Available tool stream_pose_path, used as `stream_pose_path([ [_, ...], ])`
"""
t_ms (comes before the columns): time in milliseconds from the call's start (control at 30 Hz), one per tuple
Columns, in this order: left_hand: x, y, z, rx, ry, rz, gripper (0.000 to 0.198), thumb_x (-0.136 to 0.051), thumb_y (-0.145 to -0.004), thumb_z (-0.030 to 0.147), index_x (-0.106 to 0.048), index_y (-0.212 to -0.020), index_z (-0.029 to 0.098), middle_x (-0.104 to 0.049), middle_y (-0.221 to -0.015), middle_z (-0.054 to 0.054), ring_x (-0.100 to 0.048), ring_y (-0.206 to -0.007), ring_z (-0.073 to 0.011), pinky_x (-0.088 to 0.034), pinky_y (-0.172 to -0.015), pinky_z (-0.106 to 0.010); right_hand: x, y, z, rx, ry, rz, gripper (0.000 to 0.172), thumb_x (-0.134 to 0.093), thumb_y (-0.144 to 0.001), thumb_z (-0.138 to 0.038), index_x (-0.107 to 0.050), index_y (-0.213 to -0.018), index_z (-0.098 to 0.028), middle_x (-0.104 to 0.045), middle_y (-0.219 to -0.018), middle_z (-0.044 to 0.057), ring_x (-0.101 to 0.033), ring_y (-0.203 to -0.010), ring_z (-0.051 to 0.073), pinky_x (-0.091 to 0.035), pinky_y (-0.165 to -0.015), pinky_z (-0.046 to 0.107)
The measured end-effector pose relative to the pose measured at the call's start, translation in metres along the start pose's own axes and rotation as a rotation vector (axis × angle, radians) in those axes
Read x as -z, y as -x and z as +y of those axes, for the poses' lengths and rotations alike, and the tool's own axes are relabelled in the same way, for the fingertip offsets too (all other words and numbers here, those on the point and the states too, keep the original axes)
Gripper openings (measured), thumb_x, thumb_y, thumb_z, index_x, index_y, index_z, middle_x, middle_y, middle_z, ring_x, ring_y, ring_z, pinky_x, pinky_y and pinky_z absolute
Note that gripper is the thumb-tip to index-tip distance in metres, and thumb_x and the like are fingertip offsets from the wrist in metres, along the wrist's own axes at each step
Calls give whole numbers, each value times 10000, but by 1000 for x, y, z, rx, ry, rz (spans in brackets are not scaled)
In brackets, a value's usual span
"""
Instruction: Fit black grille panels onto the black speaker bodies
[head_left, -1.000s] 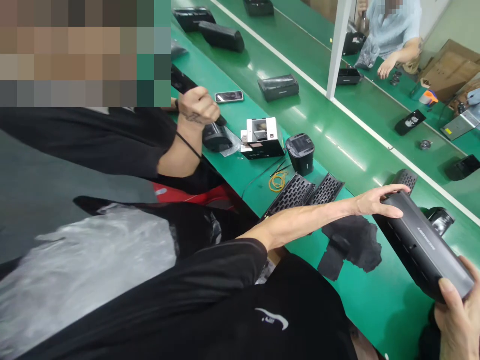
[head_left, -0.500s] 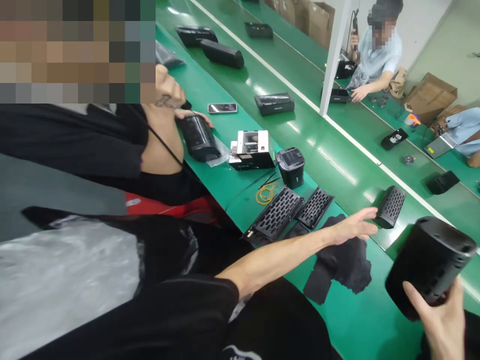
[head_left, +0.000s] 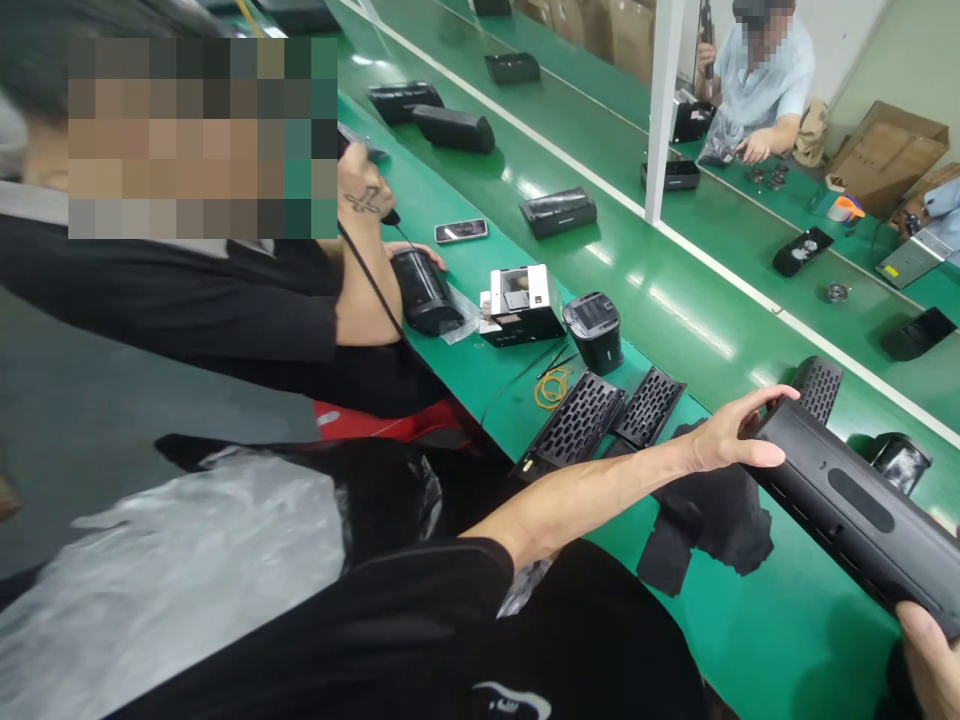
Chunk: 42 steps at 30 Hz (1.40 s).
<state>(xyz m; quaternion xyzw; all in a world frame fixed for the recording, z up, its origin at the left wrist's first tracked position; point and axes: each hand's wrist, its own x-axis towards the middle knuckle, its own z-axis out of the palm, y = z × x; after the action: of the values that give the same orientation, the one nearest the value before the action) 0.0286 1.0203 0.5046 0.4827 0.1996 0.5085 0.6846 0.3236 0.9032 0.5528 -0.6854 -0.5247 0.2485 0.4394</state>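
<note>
A long black speaker housing [head_left: 847, 490] with rounded sides and an oval recess slants over the bench at the right. Around its left end curls my left hand [head_left: 739, 435], thumb on the near side and fingers on the far side. My right hand [head_left: 926, 645], partly cut off by the frame edge, grips the lower right part with its thumb on top. Below my left forearm lie black cloth pieces [head_left: 712, 520]. Two black perforated grilles [head_left: 574, 425] rest just left of them. Behind the held housing are another grille-faced unit [head_left: 819, 388] and a glossy black unit [head_left: 902, 460].
A co-worker's hand [head_left: 366, 190] at the left is above a black speaker [head_left: 424, 290]. Along the bench sit a phone [head_left: 461, 231], a white-and-black box [head_left: 521, 305], an upright black unit [head_left: 595, 330] and yellow cord [head_left: 553, 388]. A white post [head_left: 661, 110] stands beyond.
The housing has turned from upright to lengthwise and come nearer. My left hand, free and outstretched before, now holds its left end. The view has shifted, and the glossy unit behind has come into sight.
</note>
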Motion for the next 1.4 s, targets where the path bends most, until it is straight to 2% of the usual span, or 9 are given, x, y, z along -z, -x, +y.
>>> stream_pose_path([
  [133, -2, 5, 2, -44, 10, 11, 905, -909, -652, 480, -573, -1462, 256, -660, -1267, -84, -652, -1096, -268, -526, -1010, -435, -14, 27, -17, -128, -197, 17, 1185, -950, -702, -567, -369, -1704, -318, -467, -1625, 163, -591, -1308, 419, -622, -899, 517],
  [233, -4, 5, -2, -32, -8, 30, 897, -895, -666, 502, -575, -1472, 270, -652, -1335, -90, -656, -1149, -287, -523, -1038, -446, -20, 27, -12, -97, -216, 54, 1107, -952, -720, -481, -418, -1674, -306, -480, -1589, 161, -620, -1193, 355, -618, -721, 374],
  [533, 14, -7, -24, 511, -271, 107, 865, -807, -742, 687, -626, -1440, 210, -589, -1601, -129, -493, -1526, -369, -378, -1278, -509, -44, -15, 67, -596, -435, -95, 808, -863, -681, -652, -669, -1304, -175, -722, -1196, 149, -635, -1267, 407, -560, -1030, 612],
  [833, 26, 2, -71, 733, -287, 182, 608, -825, -709, 701, -766, -1074, 218, -787, -1215, -95, -724, -1166, -333, -576, -1037, -484, -88, 32, 98, -529, -387, 117, 583, -825, -750, -595, -681, -1102, -153, -729, -1109, 128, -691, -1180, 367, -576, -1047, 552],
  [933, 30, 2, -74, 831, -224, 219, 818, -863, -650, 735, -714, -1270, 221, -754, -1289, -138, -728, -1143, -357, -622, -904, -489, -92, 32, 109, -584, -386, 70, 607, -807, -773, -643, -697, -1128, -163, -744, -1060, 123, -705, -1174, 378, -602, -1012, 562],
  [1067, 17, 19, -88, 651, -2, 436, 1341, -923, -593, 702, -273, -1692, 294, -473, -1663, -207, -650, -1341, -389, -586, -1010, -570, -118, 36, 110, -711, -580, -50, 655, -683, -861, -768, -694, -1234, -229, -748, -1238, 147, -700, -1223, 393, -647, -917, 602],
  [1200, 7, 18, -117, 438, 55, 456, 1249, -1001, -582, 475, -373, -1638, 251, -566, -1591, -179, -559, -1468, -372, -430, -1242, -582, -175, 36, 88, -614, -811, -145, 670, -622, -947, -730, -589, -1485, -333, -567, -1592, 96, -528, -1481, 360, -598, -1026, 586],
  [1300, 22, -19, -107, 339, -17, 502, 1003, -951, -678, 384, -492, -1546, 181, -630, -1515, -192, -580, -1452, -356, -429, -1268, -508, -203, 9, 58, -475, -676, -260, 859, -706, -890, -712, -433, -1624, -358, -501, -1641, 118, -572, -1429, 371, -622, -959, 572],
  [1400, 59, -84, -82, 310, -214, 394, 928, -916, -733, 303, -490, -1542, 141, -619, -1527, -202, -598, -1421, -352, -470, -1235, -490, -206, -39, 50, -470, -389, -382, 1076, -789, -694, -811, -540, -1505, -149, -693, -1294, 194, -735, -1069, 369, -624, -897, 574],
])
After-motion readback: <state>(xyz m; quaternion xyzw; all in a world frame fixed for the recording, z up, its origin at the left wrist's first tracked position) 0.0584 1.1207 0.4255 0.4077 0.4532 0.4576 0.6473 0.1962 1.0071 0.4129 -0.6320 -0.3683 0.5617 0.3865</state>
